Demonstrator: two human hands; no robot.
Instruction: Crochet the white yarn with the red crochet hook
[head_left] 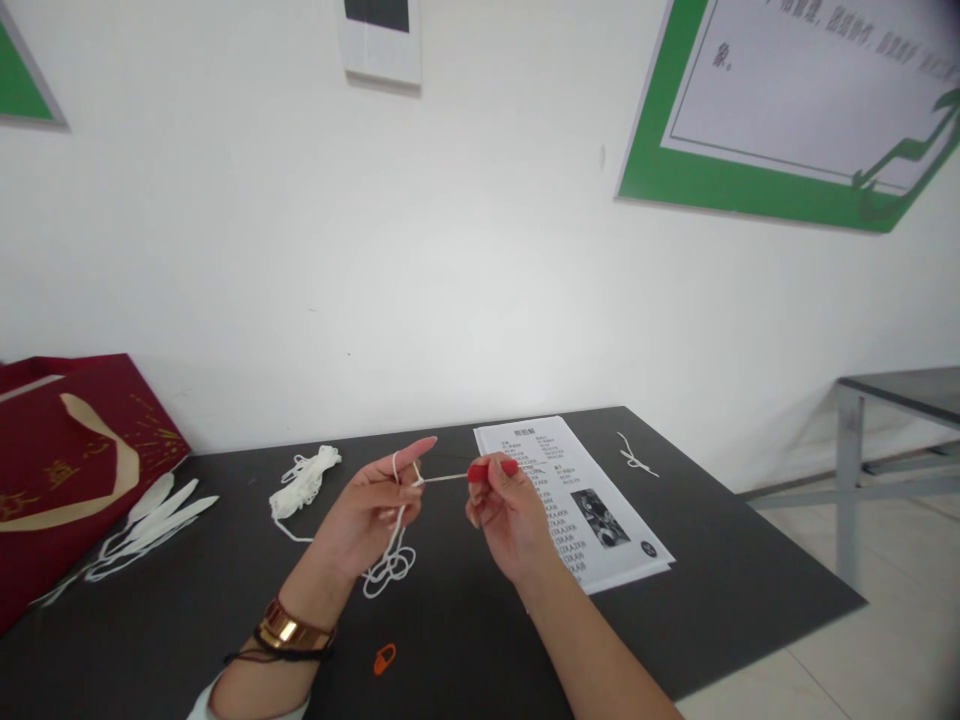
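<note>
Red-handled hook (pixel 450 477), its slim shaft straight and metallic-looking, is held in the air at the left edge of the flat printed sheets (pixel 574 475). Its long axis runs crosswise and nearly level, tip end pointing left, away from the sheets, handle end toward them. The right hand (pixel 514 510) is closed around the smooth red handle, overlapping the sheets' left edge in view. The left hand (pixel 371 510), apart from the right and farther left of the sheets, pinches soft white yarn (pixel 397 527) by the shaft's end, a strand passing over its raised index finger; fingers hide the exact tip. Left of the sheets, beyond the left hand, lies a loosely bunched yarn skein (pixel 304 482); nearer the viewer than the sheets, and to their left, an orange looped clip (pixel 385 658).
</note>
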